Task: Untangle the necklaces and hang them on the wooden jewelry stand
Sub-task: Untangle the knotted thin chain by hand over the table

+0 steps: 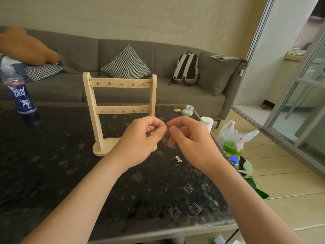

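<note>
The wooden jewelry stand (121, 104) is upright on the dark table (52, 164), with two rows of small hooks, all bare. In front of it my left hand (140, 143) pinches a thin silver necklace (152, 127) between thumb and fingers. My right hand (190, 141) pinches the same chain a little to the right, fingertips almost touching the left hand's. A short piece of chain hangs blurred between the hands. A small silver tangle of necklace (178, 159) lies on the table below my right hand.
A blue-labelled bottle (19, 92) stands at the table's far left. A white cup (207, 123) and a small pale green jar (187, 110) sit near the right edge. A white plastic bag (233, 136) lies on the floor to the right. A grey sofa (158, 67) runs behind.
</note>
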`<state>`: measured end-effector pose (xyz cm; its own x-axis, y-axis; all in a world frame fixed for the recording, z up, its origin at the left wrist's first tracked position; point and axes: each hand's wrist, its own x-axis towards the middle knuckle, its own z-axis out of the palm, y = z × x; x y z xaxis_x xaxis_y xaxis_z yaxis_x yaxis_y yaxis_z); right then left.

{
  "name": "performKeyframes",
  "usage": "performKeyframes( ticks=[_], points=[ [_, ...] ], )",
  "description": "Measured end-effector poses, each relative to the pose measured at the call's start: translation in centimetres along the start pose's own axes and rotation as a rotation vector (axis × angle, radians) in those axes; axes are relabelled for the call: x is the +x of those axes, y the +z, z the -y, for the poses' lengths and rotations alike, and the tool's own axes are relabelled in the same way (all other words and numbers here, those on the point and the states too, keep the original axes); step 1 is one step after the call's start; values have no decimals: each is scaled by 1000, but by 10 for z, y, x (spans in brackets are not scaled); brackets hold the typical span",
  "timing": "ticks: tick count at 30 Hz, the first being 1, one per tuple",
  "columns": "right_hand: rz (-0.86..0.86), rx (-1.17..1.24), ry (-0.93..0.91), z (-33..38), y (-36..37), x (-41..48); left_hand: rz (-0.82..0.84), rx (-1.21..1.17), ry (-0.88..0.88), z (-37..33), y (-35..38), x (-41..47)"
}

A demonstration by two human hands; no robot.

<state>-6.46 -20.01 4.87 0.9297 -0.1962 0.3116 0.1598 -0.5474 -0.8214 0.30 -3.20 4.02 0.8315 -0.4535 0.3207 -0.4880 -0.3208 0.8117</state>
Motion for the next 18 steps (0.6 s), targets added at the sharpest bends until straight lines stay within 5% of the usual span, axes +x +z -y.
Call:
performKeyframes(
  ticks=[10,18],
  points=[
    [-100,-285,-149,-1,1,-1,33,255,92,1,7,-1],
    [-180,-278,-136,2,3,1,187,407,143,-10,6,-8]
  ],
)
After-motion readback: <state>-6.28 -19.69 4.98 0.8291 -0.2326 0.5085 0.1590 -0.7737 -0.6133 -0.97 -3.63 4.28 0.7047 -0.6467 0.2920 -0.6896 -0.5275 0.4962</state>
